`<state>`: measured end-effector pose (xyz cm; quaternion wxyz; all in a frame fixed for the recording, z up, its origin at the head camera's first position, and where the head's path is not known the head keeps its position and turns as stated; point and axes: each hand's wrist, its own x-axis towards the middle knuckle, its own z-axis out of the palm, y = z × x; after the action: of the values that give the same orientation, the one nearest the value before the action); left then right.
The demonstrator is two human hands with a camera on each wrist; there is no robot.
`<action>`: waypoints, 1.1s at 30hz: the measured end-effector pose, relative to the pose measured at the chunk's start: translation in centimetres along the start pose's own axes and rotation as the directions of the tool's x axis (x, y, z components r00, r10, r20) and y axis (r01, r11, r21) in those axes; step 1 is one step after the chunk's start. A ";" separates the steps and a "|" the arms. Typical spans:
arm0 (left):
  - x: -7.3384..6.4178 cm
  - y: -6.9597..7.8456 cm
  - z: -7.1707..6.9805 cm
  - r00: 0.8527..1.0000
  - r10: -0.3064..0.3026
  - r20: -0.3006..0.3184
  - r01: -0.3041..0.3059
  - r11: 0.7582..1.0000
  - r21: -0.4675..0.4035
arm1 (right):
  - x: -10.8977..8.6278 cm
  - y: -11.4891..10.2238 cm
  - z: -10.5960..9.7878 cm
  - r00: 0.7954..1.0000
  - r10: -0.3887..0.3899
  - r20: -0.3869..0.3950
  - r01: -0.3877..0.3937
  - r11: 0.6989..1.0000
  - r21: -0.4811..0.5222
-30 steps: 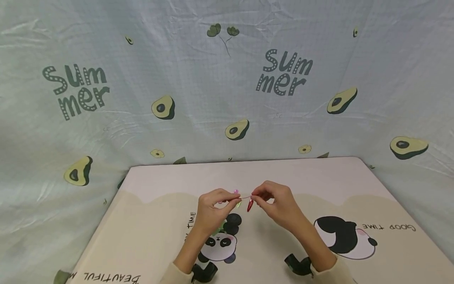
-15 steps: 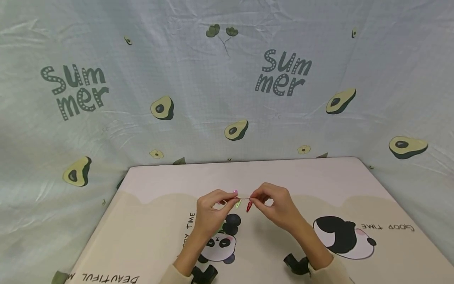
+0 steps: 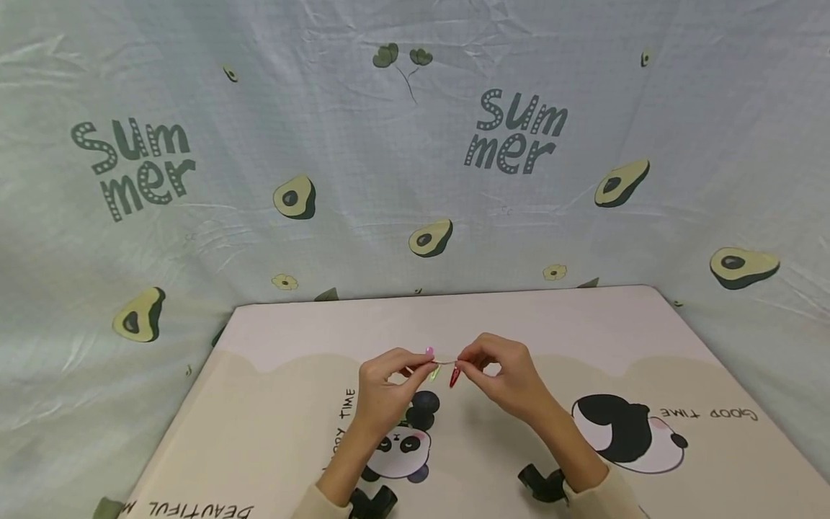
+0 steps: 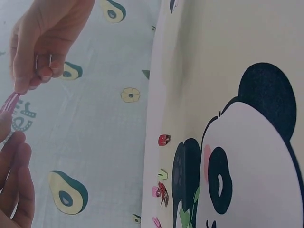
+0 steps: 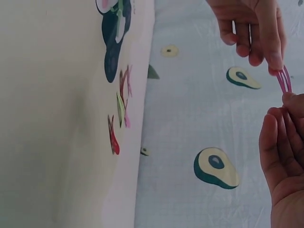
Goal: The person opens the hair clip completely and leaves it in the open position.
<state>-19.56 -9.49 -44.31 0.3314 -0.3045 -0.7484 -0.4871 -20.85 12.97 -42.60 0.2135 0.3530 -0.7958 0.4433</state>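
Observation:
A slim pink snap hair clip (image 5: pixel 284 80) is held up between my two hands, over the far part of the table. My left hand (image 3: pixel 389 386) pinches one end between thumb and index finger. At the other end, the thumb and index finger of my right hand (image 3: pixel 506 371) do the same. The clip looks slightly bowed in the right wrist view. Beyond and below the fingertips lie other hair clips: a red one (image 3: pixel 455 376), a green one (image 3: pixel 435 373) and a pink one (image 3: pixel 429 351). The left hand partly hides that group in the head view.
The clips lie near the far edge of a cream table (image 3: pixel 259 418) printed with pandas and lettering. A pale curtain (image 3: pixel 363 144) with avocado prints hangs behind it. Black fittings (image 3: pixel 543 484) sit at both wrists, by the cream sleeves (image 3: pixel 603 497).
The right hand has come slightly down and left, and the pink hair clip lies more level than a second ago. Both hands keep their pinch; the head view has shifted a little.

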 end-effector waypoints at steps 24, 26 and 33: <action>1.2 0.2 -0.3 0.955 -0.251 0.157 0.266 0.960 -0.083 | 0.1 0.1 0.0 0.995 0.066 -0.072 -0.063 0.998 0.031; 1.2 0.2 -0.3 0.957 -0.245 0.155 0.260 0.962 -0.085 | 0.1 0.1 0.0 0.995 0.068 -0.073 -0.066 0.997 0.029; 0.9 0.6 -0.1 0.963 -0.230 0.140 0.241 0.968 -0.067 | 0.1 0.2 -0.1 0.996 0.054 -0.072 -0.052 0.998 0.029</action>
<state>-19.65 -9.27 -43.22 0.2081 -0.2582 -0.7787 -0.5326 -21.08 13.08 -42.58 0.2260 0.3183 -0.7905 0.4719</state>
